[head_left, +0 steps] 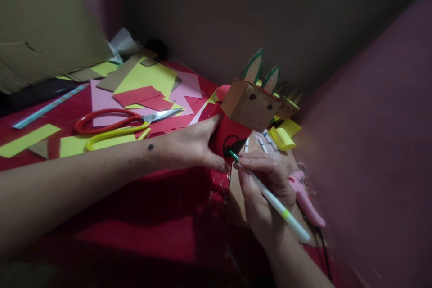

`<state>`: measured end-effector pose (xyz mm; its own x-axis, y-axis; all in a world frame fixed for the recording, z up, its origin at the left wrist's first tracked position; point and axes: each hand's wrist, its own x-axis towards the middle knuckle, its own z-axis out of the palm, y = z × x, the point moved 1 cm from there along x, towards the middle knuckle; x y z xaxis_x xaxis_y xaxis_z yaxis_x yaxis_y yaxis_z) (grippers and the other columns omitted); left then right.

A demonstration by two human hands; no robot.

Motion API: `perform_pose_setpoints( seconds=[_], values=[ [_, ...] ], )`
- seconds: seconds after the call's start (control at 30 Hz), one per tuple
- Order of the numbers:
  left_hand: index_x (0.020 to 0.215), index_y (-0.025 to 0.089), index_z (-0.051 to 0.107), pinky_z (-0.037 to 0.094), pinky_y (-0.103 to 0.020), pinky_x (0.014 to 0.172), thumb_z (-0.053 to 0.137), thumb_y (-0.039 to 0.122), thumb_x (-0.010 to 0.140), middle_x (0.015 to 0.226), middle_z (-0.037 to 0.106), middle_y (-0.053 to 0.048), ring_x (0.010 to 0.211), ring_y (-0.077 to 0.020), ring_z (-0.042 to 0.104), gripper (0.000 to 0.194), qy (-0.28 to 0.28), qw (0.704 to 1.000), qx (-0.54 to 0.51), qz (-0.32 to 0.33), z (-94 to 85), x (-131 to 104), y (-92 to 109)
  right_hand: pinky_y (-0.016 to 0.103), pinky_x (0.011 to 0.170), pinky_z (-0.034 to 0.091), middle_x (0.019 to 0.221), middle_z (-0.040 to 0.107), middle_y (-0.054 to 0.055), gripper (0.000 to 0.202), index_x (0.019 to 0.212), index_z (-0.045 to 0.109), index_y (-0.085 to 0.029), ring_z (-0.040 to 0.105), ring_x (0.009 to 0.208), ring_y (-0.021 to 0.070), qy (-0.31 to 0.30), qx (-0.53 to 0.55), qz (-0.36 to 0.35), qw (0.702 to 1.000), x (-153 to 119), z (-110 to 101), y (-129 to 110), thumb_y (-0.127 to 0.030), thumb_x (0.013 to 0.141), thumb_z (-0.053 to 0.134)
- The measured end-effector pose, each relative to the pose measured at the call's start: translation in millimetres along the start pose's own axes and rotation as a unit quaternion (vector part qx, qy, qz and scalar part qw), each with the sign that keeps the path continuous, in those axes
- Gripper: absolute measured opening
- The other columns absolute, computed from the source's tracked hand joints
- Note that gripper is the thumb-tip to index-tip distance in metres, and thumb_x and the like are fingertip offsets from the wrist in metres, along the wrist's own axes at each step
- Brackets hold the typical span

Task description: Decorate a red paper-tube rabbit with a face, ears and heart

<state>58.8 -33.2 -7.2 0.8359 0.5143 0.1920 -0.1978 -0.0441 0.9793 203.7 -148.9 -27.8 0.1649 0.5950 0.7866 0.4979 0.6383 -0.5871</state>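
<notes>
My left hand (pixel 197 144) is wrapped round the red paper body (pixel 229 128) of a small craft figure. On top of that body sits a cardboard box head (pixel 254 112) with two dark dots and pointed, green-edged ears. My right hand (pixel 266 193) grips a white felt-tip marker (pixel 278 207) with a green end. The marker's tip touches or nearly touches the red body, beside a dark curved line drawn there.
Red-and-yellow-handled scissors (pixel 114 126) lie left among coloured paper scraps (pixel 145 76). A pink glue gun (pixel 307 202) with a cord and several markers rest on a cardboard piece at right. Behind stands another cardboard figure (pixel 289 107). Walls close in behind and right.
</notes>
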Motion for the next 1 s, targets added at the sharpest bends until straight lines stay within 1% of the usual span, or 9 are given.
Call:
perform_pose_setpoints(
  seconds=[0.2,0.3,0.5,0.63,0.77,0.9,1.0],
  values=[
    [0.107,0.019,0.057,0.05,-0.03,0.07,0.087,0.011,0.069,0.088,0.068,0.003,0.08,-0.017,0.064,0.049,0.005,1.0,0.009,0.007,0.6,-1.4,1.1,0.028,0.076,0.064,0.09,0.074,-0.003,0.028,0.1,0.073,-0.028,0.074,0.081,0.0132,0.035,0.016,0.007,0.999,-4.5,3.1,3.7,-0.004,0.089,0.065],
    [0.105,0.019,0.057,0.05,-0.03,0.068,0.087,0.011,0.068,0.087,0.067,0.003,0.079,-0.0166,0.062,0.049,0.006,1.0,0.014,0.012,0.3,-1.6,0.6,0.027,0.076,0.064,0.089,0.074,-0.004,0.028,0.099,0.073,-0.029,0.074,0.08,0.0125,0.043,0.015,0.011,0.999,-4.5,3.8,3.3,-0.004,0.088,0.066],
    [0.107,0.019,0.057,0.053,-0.032,0.073,0.089,0.015,0.069,0.09,0.07,0.0,0.083,-0.0198,0.066,0.049,-0.005,1.0,0.01,0.006,-1.4,-0.4,-2.8,0.023,0.078,0.062,0.09,0.071,-0.004,0.028,0.096,0.071,-0.027,0.072,0.083,0.0104,-0.001,-0.006,-0.01,1.0,-0.8,1.0,0.5,-0.001,0.088,0.065],
    [0.109,0.019,0.056,0.052,-0.032,0.071,0.09,0.016,0.069,0.087,0.069,0.002,0.079,-0.0183,0.065,0.052,-0.009,1.0,0.001,0.008,-1.2,-0.7,-3.4,0.024,0.08,0.062,0.091,0.07,-0.004,0.026,0.095,0.07,-0.027,0.072,0.084,0.0102,-0.019,-0.007,-0.002,1.0,-1.6,0.5,1.5,-0.002,0.089,0.065],
    [0.113,0.019,0.055,0.052,-0.033,0.074,0.09,0.016,0.069,0.091,0.069,0.001,0.084,-0.0202,0.066,0.056,0.008,1.0,0.009,-0.011,-0.1,-2.2,-1.6,0.026,0.078,0.062,0.089,0.072,-0.003,0.025,0.095,0.07,-0.027,0.073,0.082,0.012,0.006,-0.005,-0.003,1.0,-1.6,1.2,1.6,-0.003,0.089,0.067],
    [0.115,0.019,0.054,0.052,-0.032,0.074,0.09,0.014,0.068,0.093,0.07,0.0,0.086,-0.0202,0.065,0.059,0.002,1.0,-0.009,-0.001,1.1,-2.1,-0.6,0.027,0.072,0.062,0.087,0.073,-0.004,0.025,0.097,0.071,-0.028,0.073,0.076,0.0126,0.024,-0.005,0.002,1.0,-1.8,1.7,1.8,-0.004,0.089,0.067],
    [0.112,0.019,0.054,0.051,-0.031,0.074,0.089,0.012,0.068,0.091,0.069,0.001,0.086,-0.0193,0.064,0.057,0.003,1.0,-0.02,0.0,1.5,-1.8,-0.3,0.027,0.071,0.062,0.088,0.074,-0.003,0.025,0.1,0.073,-0.028,0.073,0.078,0.0129,0.038,0.002,0.002,0.999,-3.6,2.2,2.8,-0.006,0.09,0.066]
  ],
)
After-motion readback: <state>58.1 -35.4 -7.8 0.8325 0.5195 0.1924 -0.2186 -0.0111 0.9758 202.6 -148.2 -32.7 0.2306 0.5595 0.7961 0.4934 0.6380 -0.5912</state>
